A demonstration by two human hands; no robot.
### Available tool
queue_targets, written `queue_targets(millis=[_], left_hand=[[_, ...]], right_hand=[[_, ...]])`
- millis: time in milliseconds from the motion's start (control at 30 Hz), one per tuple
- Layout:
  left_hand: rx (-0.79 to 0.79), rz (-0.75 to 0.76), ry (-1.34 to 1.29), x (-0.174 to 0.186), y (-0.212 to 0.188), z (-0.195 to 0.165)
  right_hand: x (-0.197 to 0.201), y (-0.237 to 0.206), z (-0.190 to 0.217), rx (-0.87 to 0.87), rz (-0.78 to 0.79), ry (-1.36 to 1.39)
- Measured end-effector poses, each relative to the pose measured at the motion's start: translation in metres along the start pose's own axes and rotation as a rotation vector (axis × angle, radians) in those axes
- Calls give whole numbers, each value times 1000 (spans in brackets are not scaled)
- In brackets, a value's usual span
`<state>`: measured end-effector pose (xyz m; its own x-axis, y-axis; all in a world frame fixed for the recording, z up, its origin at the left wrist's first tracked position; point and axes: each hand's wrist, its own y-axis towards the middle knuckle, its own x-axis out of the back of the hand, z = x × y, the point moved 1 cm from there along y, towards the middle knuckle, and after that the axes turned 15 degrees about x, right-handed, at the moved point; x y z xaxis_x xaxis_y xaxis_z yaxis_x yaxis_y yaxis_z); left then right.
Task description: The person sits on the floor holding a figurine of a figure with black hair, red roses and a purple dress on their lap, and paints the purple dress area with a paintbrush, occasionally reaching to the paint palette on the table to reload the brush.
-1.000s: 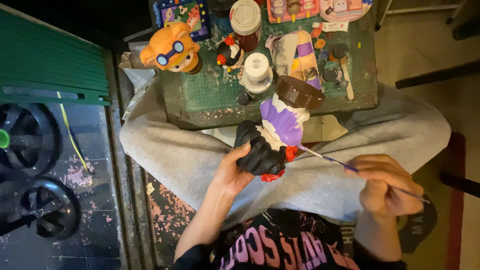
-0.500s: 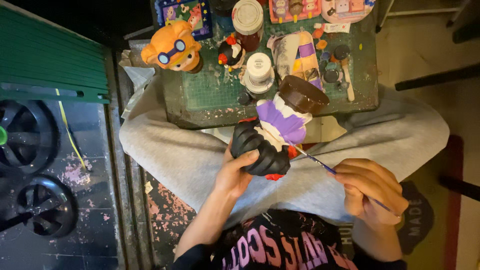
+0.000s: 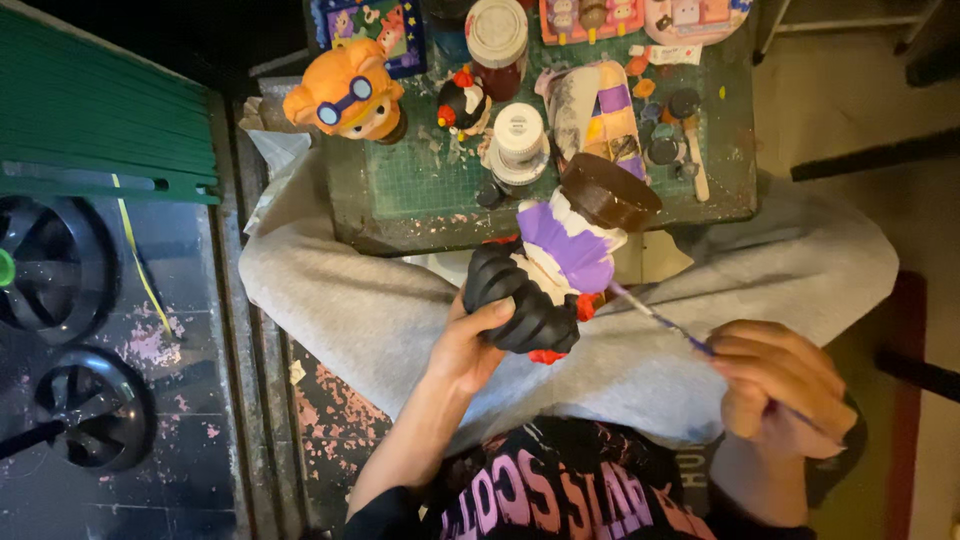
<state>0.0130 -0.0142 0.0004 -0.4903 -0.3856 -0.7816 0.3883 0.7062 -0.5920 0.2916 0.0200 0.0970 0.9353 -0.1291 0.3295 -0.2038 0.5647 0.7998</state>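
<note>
My left hand [image 3: 468, 345] grips a painted figurine [image 3: 555, 262] by its black ribbed lower part; the figure has a purple and white body, a brown hat and small red bits. It is held tilted over my lap in grey trousers [image 3: 370, 310]. My right hand [image 3: 775, 385] pinches a thin paintbrush [image 3: 660, 318], whose tip touches the figurine's purple side near a red spot.
A small green cutting mat table [image 3: 430, 180] stands ahead with an orange goggled figure [image 3: 345, 95], a small black and red figure [image 3: 462, 100], two lidded jars [image 3: 497, 40], a stained palette [image 3: 598, 110] and paint pots. Green slatted board [image 3: 100, 130] and black wheels [image 3: 50, 270] lie left.
The figurine has been raised and turned slightly toward the table. My right hand has slid the brush so its tip meets the figure's purple side.
</note>
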Motion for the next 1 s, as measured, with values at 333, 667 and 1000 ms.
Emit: queue_targets(millis=[333, 667, 1000], left_hand=[[-127, 30, 118, -19, -10, -5], [-108, 2, 139, -28, -13, -10], [9, 52, 67, -11, -6, -6]], right_hand=[[0, 0, -15, 53, 11, 95], [0, -15, -23, -53, -124, 94], [2, 7, -1, -97, -88, 79]])
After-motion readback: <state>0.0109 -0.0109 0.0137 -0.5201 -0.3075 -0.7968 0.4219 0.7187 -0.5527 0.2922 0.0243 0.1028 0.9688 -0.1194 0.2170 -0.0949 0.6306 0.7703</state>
